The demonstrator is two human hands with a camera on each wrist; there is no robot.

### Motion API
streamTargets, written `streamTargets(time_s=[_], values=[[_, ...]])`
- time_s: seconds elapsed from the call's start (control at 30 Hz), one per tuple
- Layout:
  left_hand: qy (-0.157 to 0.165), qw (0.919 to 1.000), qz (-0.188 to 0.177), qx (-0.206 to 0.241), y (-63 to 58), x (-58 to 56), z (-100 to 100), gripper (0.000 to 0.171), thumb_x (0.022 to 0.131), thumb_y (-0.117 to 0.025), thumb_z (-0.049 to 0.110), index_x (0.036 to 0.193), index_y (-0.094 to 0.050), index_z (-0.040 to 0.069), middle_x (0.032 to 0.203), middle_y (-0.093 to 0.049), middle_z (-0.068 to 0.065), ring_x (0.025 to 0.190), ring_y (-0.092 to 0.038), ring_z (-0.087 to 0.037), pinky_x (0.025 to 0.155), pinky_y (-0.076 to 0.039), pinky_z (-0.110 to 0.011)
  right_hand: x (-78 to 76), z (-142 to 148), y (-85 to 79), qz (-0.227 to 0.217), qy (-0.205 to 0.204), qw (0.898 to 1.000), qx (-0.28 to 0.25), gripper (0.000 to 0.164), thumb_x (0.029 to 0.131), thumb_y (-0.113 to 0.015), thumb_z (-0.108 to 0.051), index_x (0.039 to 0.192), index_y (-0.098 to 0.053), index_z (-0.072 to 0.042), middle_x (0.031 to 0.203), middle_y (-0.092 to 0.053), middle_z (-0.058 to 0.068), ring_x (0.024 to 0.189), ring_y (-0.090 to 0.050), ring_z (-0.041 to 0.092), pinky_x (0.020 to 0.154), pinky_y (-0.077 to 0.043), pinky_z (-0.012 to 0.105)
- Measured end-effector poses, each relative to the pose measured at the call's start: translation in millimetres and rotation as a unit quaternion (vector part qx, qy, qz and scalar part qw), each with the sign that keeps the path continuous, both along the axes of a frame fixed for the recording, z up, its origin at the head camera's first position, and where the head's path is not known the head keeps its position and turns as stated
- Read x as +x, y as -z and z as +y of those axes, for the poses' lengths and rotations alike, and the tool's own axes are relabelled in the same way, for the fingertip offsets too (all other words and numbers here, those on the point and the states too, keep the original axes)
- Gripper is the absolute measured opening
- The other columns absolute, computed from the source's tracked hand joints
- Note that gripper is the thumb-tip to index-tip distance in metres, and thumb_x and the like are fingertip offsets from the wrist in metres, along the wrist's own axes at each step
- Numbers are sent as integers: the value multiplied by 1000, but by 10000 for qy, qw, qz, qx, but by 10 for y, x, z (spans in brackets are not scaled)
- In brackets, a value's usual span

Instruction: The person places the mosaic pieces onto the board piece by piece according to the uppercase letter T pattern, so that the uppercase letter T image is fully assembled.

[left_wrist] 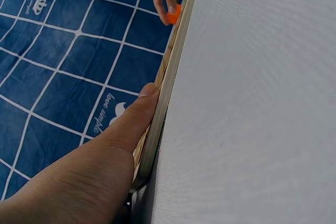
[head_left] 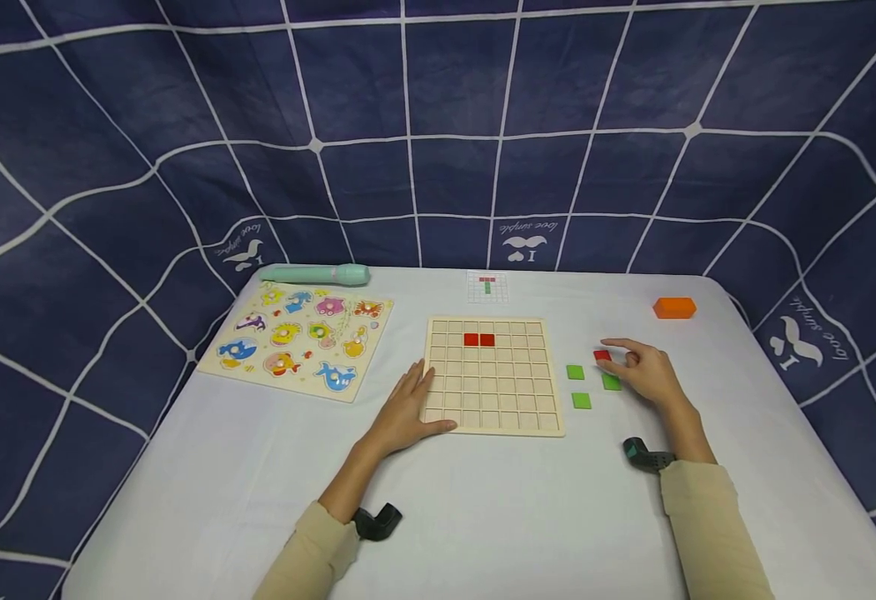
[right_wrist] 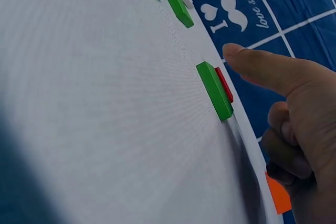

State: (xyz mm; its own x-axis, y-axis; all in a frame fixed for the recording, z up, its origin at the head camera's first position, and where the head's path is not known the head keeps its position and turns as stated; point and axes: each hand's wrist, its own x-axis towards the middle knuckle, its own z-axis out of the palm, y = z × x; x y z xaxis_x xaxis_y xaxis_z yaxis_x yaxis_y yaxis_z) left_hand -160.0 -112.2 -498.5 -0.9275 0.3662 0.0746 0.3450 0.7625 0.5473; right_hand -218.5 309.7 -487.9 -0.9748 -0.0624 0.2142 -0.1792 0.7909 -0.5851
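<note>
A wooden grid board lies flat on the table, with two red tiles side by side in an upper row. My left hand rests at its lower left corner, fingers along the left edge and thumb along the near edge. To the right of the board, my right hand hovers with index finger and thumb spread about a loose red tile. In the right wrist view this red tile lies on the table behind a green tile, apart from the thumb.
Two more green tiles lie beside the board. A printed pattern card sits beyond it. On the left are a sea-animal puzzle board and a mint-green cylindrical object. An orange block stands at the far right.
</note>
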Motion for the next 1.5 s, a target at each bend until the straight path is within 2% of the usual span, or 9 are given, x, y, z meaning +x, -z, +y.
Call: streamTargets(time_s=[0.23,0.53,0.83,1.03,1.23,1.5], values=[[5,10000,-40,-44,-9,-8,6,105,70,-67,64,145,-26,2,153,-11,-14,140,-5,-25,112,-10,-37,-11,14,48,-412,60,9989,235,54,78,-71,-45,116,-64,-7,49,-34,-2,45,-30,14,44,-23,28],[18,10000,42,-67,-15,-12,6,104,71,-67,63,144,-27,2,152,-12,-15,140,-6,-26,112,-11,-38,-9,21,76,-564,247,9978,230,50,79,-72,-40,116,-64,-8,50,-34,1,47,-32,15,46,-25,29],[32,10000,44,-23,-5,-13,-3,103,71,-67,62,144,-27,1,152,-12,-15,140,-5,-24,112,-10,-38,30,35,62,-588,270,9978,128,45,80,-71,-39,111,-65,-7,51,-35,1,48,-33,16,46,-26,28],[1,10000,-14,-25,3,-14,-6,104,71,-67,63,145,-26,3,153,-10,-12,140,-4,-22,112,-9,-36,41,41,70,-524,287,9982,104,40,80,-72,-34,109,-66,-7,51,-35,2,48,-33,17,46,-26,29],[-17,10000,-72,-45,9,-7,-8,104,71,-66,64,145,-26,3,153,-10,-12,140,-4,-23,112,-10,-37,55,28,63,-429,311,9986,-16,40,80,-72,-35,107,-66,-7,50,-35,1,46,-33,16,44,-26,28],[-36,10000,-63,-31,-1,-4,-5,104,70,-66,64,145,-26,3,153,-11,-13,140,-5,-24,111,-11,-38,53,-118,-186,126,26,9996,-260,34,80,-72,-32,106,-67,-9,50,-31,0,42,-28,15,38,-21,27]])
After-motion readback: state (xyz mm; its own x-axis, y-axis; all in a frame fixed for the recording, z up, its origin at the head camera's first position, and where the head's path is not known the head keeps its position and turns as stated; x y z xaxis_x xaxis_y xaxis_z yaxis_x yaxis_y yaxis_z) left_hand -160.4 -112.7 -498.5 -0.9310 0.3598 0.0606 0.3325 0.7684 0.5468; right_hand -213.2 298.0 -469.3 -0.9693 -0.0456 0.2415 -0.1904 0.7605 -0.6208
